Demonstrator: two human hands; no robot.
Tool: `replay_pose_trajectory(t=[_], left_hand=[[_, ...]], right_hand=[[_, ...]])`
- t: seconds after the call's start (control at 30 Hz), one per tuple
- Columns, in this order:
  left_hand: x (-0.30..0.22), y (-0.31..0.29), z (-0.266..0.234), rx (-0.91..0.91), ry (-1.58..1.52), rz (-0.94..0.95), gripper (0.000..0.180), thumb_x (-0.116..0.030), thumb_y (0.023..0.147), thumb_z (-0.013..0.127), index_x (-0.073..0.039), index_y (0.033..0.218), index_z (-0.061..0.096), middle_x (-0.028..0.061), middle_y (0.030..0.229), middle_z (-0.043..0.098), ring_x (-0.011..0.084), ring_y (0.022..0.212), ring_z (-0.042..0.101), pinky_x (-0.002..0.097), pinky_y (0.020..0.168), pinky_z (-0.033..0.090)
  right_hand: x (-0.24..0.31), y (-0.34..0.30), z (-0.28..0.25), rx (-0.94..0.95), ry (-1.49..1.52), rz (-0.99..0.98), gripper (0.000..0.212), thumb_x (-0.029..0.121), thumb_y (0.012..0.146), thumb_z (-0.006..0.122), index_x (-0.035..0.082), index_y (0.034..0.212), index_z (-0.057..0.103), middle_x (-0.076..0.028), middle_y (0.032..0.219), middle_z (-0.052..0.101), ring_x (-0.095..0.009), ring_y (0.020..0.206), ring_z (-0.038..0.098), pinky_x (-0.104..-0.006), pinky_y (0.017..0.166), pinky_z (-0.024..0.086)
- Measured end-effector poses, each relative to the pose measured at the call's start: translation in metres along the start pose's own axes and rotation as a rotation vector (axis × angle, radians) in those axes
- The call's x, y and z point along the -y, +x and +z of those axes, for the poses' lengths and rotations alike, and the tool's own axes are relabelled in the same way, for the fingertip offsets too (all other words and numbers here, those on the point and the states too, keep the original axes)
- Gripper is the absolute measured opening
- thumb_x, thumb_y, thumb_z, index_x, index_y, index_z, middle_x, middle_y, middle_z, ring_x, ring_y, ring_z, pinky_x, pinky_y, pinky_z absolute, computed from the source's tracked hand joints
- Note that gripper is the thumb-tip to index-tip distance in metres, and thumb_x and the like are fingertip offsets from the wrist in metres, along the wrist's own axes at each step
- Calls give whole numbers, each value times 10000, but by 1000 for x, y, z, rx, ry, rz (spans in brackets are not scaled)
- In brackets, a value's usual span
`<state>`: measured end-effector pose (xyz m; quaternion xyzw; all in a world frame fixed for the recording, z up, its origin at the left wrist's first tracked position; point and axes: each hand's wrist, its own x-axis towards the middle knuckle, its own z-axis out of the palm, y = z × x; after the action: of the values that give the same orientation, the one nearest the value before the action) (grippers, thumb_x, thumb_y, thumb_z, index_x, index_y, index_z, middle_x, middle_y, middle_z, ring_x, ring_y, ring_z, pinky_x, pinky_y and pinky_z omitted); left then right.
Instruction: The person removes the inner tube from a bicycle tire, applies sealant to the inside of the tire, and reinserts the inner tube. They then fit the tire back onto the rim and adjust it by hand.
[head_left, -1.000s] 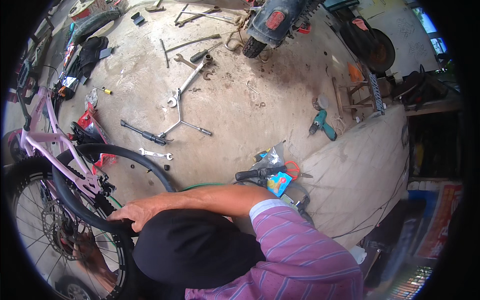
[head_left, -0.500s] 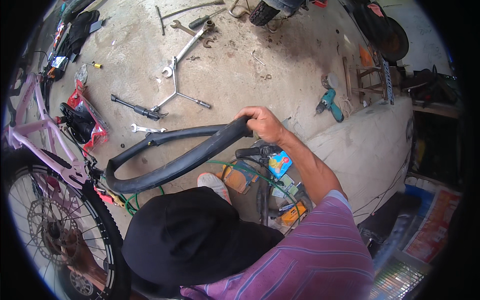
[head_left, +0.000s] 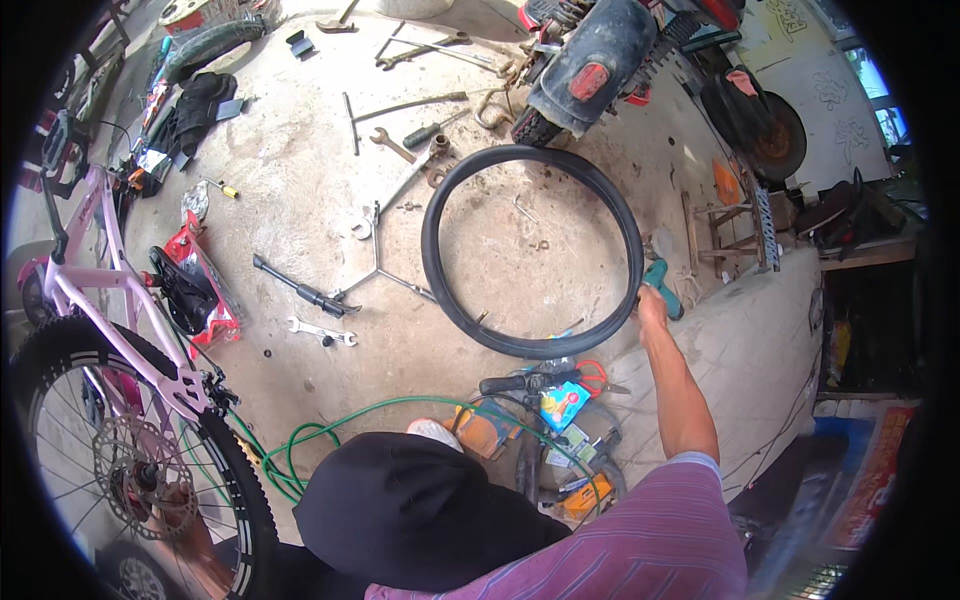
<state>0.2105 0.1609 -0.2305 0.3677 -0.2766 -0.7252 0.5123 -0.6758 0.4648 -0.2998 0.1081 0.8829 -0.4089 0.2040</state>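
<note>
My right hand [head_left: 652,303] is clamped on a black tube [head_left: 432,240] over stained concrete floor [head_left: 285,210], near a motorcycle [head_left: 595,75]. Behind the wheel [head_left: 147,474], my left hand [head_left: 176,508] has fingers I can't make out.

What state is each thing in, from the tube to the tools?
Black tube: ring-shaped, held
Right hand: closed on the tube
Bicycle wheel: tyre around it, apparently off the pink frame
Left hand: behind spokes, grip unclear
Green hose: loosely looped
Power drill: lying, partly hidden
Silver wrench: lying flat
Scissors: open or shut unclear
</note>
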Motion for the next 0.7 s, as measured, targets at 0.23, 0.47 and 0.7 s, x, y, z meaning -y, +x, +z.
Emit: replay_pose_trajectory(t=[0.23,0.47,0.7], left_hand=[[32,7,0,-69,-36,36,417,-325,1077,624,15,1312,680,166,1192,755,325,1088,725,463,1011,579],[45,15,1,-69,40,41,366,-308,1065,623,-13,1269,697,126,1153,753,280,1049,726,455,940,565],[33,13,32,-145,259,145,401,-349,1090,594,9,1239,698,130,1117,746,273,1017,723,433,933,561]], right_hand=[[-39,-14,24,9,-496,-325,446,215,882,721,16,1278,768,-170,1195,803,-293,1148,759,-390,1024,561],[137,-58,40,38,-390,-598,330,215,912,763,-20,1139,808,-73,951,796,-146,826,722,-313,784,568],[463,-32,-45,-464,62,-1119,474,376,915,769,19,1226,790,-133,1142,821,-255,1079,775,-371,966,566]])
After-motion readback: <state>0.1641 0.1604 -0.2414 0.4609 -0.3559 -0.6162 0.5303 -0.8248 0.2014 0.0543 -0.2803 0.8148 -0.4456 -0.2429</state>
